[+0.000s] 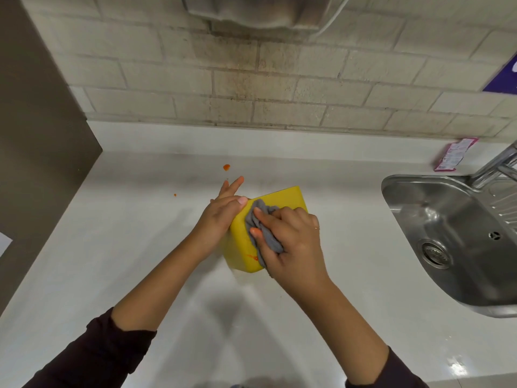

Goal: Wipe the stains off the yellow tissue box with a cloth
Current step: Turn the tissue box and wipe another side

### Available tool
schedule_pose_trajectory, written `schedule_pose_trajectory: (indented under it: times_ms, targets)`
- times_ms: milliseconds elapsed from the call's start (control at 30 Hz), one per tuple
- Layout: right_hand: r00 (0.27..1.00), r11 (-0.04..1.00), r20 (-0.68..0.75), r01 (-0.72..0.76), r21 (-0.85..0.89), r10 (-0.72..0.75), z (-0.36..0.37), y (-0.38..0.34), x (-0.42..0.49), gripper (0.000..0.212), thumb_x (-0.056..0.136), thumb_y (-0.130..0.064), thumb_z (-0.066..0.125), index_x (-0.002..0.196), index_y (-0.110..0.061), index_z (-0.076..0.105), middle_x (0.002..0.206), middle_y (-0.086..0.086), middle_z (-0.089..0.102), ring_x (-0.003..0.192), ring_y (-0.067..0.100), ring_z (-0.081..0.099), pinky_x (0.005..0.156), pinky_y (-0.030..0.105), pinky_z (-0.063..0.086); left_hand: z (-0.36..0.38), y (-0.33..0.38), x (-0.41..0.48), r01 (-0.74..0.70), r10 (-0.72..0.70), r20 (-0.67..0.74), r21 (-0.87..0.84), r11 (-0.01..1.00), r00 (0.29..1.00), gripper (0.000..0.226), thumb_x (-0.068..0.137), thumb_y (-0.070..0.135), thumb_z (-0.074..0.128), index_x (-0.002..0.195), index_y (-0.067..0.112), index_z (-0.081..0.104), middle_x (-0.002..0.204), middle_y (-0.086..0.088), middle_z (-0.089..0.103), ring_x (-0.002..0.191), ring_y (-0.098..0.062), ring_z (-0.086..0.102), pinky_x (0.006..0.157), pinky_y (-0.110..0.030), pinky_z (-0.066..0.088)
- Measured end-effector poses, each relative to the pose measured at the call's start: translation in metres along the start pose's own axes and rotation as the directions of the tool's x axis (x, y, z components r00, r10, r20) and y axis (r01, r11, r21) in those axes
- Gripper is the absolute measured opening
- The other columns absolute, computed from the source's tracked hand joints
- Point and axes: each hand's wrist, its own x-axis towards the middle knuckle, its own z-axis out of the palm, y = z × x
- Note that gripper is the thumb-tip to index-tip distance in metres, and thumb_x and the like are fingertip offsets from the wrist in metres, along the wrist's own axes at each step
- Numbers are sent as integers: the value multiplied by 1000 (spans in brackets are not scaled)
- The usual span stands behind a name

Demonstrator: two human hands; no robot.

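The yellow tissue box (241, 242) stands tilted on the white counter (112, 261) in the middle of the view. My left hand (222, 212) holds its left side, thumb over the top edge and fingers stretched out behind it. My right hand (291, 236) grips a bunched grey cloth (261, 228) and presses it against the box's upper face. An orange stain (252, 257) shows on the box near its lower edge, just left of the cloth.
Orange splashes lie on the counter behind the box, a larger one (226, 167) and a tiny one (175, 194). A steel sink (453, 236) with a tap (495, 163) is at the right. A pink packet (454, 154) leans by the tiled wall. A dark panel (36, 141) borders the left.
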Motion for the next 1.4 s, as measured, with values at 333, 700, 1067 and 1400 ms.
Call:
schedule_pose_trajectory:
  times_ms: [333, 700, 1067, 1400]
  targets:
    - [994, 993, -107, -4, 117, 16, -3, 18, 10, 19, 83, -1, 60, 97, 2, 71, 102, 16, 60, 84, 14, 55, 75, 16, 44, 1, 0, 0, 9, -9, 1, 33, 999, 1000, 30, 77, 41, 37, 88, 27, 62, 148, 14, 30, 139, 0, 12, 118, -49, 6]
    - [980, 966, 29, 189, 176, -197, -16, 25, 6, 16, 86, -8, 60, 91, 0, 73, 91, 16, 67, 87, 19, 58, 71, 34, 46, 2, -3, 1, -7, 7, -5, 38, 999, 1000, 40, 76, 38, 39, 94, 12, 63, 151, 6, 30, 142, -5, 10, 118, -49, 3]
    - [952, 925, 96, 254, 284, -290, -3, 0, 16, 17, 88, -2, 56, 91, 1, 72, 91, 14, 69, 80, 18, 60, 72, 21, 43, -2, -4, 4, 11, -13, 31, 65, 998, 999, 42, 79, 41, 38, 89, 8, 64, 152, 8, 27, 134, 6, 7, 118, -48, -1]
    - [999, 985, 27, 28, 172, -33, -9, 21, 17, 14, 81, -5, 63, 90, -5, 74, 94, 12, 69, 86, 19, 59, 76, 39, 48, -1, 2, 8, 54, -55, 17, 26, 998, 998, 40, 74, 43, 37, 113, 43, 49, 152, 7, 26, 140, 0, 10, 119, -44, 9]
